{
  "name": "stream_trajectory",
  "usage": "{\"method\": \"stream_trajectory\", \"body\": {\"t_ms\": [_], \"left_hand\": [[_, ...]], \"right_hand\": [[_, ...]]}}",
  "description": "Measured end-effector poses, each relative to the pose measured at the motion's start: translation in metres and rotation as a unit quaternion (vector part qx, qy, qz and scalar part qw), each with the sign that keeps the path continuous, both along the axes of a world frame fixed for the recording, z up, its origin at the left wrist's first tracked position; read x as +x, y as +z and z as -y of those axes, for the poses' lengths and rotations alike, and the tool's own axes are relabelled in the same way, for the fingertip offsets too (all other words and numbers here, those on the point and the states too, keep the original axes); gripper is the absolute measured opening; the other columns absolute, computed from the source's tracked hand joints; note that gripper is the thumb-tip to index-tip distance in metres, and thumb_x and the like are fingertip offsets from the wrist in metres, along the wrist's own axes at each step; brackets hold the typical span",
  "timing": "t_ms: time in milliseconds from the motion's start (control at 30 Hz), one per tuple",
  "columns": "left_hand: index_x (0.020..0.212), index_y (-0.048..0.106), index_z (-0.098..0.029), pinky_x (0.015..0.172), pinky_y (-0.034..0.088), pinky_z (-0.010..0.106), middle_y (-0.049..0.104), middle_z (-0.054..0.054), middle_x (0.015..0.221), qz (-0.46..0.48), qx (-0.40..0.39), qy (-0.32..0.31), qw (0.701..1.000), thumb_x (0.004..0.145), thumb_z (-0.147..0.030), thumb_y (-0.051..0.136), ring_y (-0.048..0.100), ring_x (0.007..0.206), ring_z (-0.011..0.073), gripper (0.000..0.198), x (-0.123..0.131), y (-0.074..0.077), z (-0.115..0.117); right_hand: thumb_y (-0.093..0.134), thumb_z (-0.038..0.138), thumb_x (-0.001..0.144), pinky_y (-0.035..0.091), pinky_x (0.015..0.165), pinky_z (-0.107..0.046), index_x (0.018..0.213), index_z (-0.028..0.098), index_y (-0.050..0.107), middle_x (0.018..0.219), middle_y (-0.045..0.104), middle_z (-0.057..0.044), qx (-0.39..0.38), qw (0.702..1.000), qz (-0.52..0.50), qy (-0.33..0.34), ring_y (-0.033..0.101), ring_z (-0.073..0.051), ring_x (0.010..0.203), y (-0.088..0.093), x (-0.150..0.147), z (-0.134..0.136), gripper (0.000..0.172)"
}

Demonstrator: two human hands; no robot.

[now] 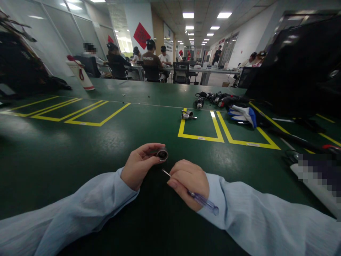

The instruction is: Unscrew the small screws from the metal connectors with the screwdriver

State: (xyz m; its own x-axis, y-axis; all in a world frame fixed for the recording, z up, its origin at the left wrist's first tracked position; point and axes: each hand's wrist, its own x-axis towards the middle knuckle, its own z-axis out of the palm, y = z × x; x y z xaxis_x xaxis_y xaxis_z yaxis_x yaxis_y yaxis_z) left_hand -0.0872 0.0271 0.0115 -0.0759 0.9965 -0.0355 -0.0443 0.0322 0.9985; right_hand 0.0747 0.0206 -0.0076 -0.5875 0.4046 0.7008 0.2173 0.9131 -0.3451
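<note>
My left hand (142, 161) pinches a small round metal housing (162, 153) by its side, its dark hollow end turned toward me. Closed round a screwdriver (204, 202) with a clear purplish handle is my right hand (189, 181). The handle sticks out behind the palm, and the thin shaft points left, its tip just below the housing and apart from it. Something small and dark sits at the tip, too small to name. Both hands are above the green table (106, 149).
Metal cylindrical parts (188, 115) lie inside a yellow-taped box. Farther back are several dark tools with cables (210, 97). A white-and-blue glove (243, 115) lies right. A white cup (81, 74) stands far left; a large black screen (298, 67) rises right. People sit at tables behind.
</note>
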Motion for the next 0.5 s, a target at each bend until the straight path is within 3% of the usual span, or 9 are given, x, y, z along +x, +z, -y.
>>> {"method": "stream_trajectory", "body": {"t_ms": [267, 500], "left_hand": [[0.079, 0.060, -0.012, 0.082, 0.049, 0.037, 0.062, 0.010, 0.105, -0.009, 0.026, -0.025, 0.999, 0.055, -0.013, 0.069, 0.062, 0.086, 0.0207, 0.026, 0.003, -0.002, 0.006], [0.071, 0.060, -0.013, 0.083, 0.048, 0.033, 0.063, 0.007, 0.095, -0.015, 0.064, -0.030, 0.997, 0.054, -0.009, 0.067, 0.061, 0.088, 0.0195, 0.019, 0.008, -0.001, 0.007]], "right_hand": [[0.034, 0.025, 0.088, 0.039, 0.057, -0.026, 0.066, 0.015, 0.051, 0.064, 0.054, -0.005, 0.065, 0.996, -0.009, -0.059, 0.049, -0.013, 0.062, -0.005, 0.000, -0.013, 0.030], [0.037, 0.023, 0.087, 0.038, 0.056, -0.025, 0.063, 0.015, 0.052, 0.063, 0.054, -0.005, 0.107, 0.992, -0.001, -0.070, 0.047, -0.013, 0.060, -0.008, -0.003, -0.015, 0.029]]}}
